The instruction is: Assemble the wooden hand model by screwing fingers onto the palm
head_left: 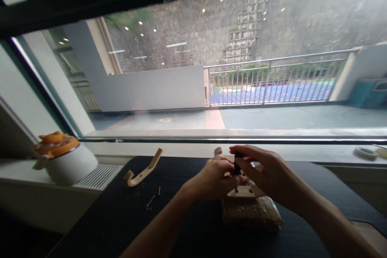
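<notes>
My right hand [263, 165] is closed around the black handle of what looks like a screwdriver [238, 163], held upright. Below it lies a pale wooden piece [242, 192] with dark holes, resting on a brown block wrapped in clear plastic [254, 211]. My left hand [213, 177] has its fingers and thumb curled in by the tool's lower end; what they pinch is hidden. A curved wooden end [217, 151] shows behind the left hand. To the left, a wooden hook-shaped piece [143, 175] lies near a few thin screws [150, 200].
The black table [121, 217] stands against a window sill [181, 149]. A white pot with an orange top [71, 167] is on the sill at the left, beside a vent grille [96, 177]. A roll of tape [365, 153] lies at the right.
</notes>
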`<state>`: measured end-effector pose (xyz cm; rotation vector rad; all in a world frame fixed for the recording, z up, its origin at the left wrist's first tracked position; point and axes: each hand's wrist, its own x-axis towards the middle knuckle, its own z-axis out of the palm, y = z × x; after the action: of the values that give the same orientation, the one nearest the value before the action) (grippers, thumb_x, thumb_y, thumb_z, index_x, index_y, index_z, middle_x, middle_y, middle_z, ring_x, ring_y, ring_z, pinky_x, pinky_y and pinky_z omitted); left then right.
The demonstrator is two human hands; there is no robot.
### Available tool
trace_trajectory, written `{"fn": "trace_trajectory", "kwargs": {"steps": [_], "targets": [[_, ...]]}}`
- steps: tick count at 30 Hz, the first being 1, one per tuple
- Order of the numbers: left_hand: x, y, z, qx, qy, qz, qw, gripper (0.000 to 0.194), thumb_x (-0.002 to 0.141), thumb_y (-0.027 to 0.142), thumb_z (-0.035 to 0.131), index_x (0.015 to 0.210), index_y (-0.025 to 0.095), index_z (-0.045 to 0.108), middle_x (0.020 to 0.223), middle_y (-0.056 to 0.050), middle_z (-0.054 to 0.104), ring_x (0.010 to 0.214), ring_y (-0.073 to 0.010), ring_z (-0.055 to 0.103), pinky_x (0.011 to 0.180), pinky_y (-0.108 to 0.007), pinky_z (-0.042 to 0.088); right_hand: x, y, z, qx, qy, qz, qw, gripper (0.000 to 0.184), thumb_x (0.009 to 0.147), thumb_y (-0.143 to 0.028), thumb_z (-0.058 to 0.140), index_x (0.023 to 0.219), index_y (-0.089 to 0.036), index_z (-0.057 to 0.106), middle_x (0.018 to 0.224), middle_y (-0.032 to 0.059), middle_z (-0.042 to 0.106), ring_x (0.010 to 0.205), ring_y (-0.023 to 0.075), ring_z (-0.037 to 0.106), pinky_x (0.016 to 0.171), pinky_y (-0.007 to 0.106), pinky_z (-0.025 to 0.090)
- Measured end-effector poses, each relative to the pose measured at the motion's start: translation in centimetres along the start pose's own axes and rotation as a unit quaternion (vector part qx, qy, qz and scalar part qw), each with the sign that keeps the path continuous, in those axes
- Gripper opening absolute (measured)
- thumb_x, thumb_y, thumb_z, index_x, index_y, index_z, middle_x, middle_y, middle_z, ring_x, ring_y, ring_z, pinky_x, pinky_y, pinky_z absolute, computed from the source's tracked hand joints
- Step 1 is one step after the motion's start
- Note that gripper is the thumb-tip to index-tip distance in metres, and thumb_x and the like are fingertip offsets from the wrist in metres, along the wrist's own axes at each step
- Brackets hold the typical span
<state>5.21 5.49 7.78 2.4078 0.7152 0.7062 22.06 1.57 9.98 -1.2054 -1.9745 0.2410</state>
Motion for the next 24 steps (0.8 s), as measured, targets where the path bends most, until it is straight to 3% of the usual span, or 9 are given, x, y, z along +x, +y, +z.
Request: {"fn": "trace_trajectory", "kwargs": {"steps": [7,13,17,20,24], "targets": [[0.1,0.3,-0.2,0.025,0.01,0.018,0.999,0.02,0.084,0.027,0.058,0.068,0.016,0.06,0.092,-0.004,0.065,0.092,-0.0183,0.057,0.088,-0.03,0.042,0.1,0.4,-0.3,-0.003,-0.01,0.001,1.0,0.024,0.086,-0.033,0.053,0.103,-0.025,0.069,0.089,0.0009,0.073,0.077,0.0178,0.067,0.066,0.026,0.051],[0.0,0.1,-0.1,0.035,-0.008,0.001,0.999,0.018,0.085,0.028,0.056,0.071,0.018,0.064,0.092,-0.005,0.065,0.094,-0.0207,0.056,0.091,-0.033,0.041,0.0,1.3,0.1,-0.033,0.022,0.022,0.999,0.023,0.083,-0.04,0.057,0.094,-0.024,0.069,0.074,-0.0003,0.07,0.065,0.0158,0.065,0.06,0.026,0.05],[-0.1,-0.1,-0.1,0.028,-0.006,0.008,1.0,0.015,0.085,0.027,0.056,0.077,0.018,0.066,0.095,-0.005,0.065,0.098,-0.0214,0.054,0.09,-0.032,0.042,-0.2,0.8,-0.2,-0.031,0.016,0.013,0.999,0.026,0.084,-0.038,0.056,0.102,-0.025,0.068,0.086,0.0016,0.073,0.075,0.0185,0.067,0.064,0.028,0.051],[0.0,-0.2,0.0,0.021,0.004,0.033,0.999,0.017,0.085,0.023,0.056,0.071,0.017,0.062,0.091,-0.004,0.064,0.093,-0.0179,0.056,0.087,-0.029,0.042,-0.2,0.3,-0.6,-0.01,-0.008,-0.023,1.0,0.027,0.087,-0.029,0.05,0.108,-0.026,0.068,0.099,0.0014,0.072,0.086,0.0189,0.067,0.071,0.028,0.052],[0.1,-0.1,0.0,0.022,0.006,0.037,0.999,0.022,0.085,0.025,0.057,0.065,0.015,0.059,0.087,-0.003,0.063,0.087,-0.0156,0.057,0.083,-0.026,0.042,-0.1,0.0,-0.8,0.001,-0.019,-0.036,0.999,0.027,0.088,-0.026,0.049,0.103,-0.027,0.07,0.098,0.0003,0.073,0.086,0.0183,0.067,0.073,0.027,0.052]]}}
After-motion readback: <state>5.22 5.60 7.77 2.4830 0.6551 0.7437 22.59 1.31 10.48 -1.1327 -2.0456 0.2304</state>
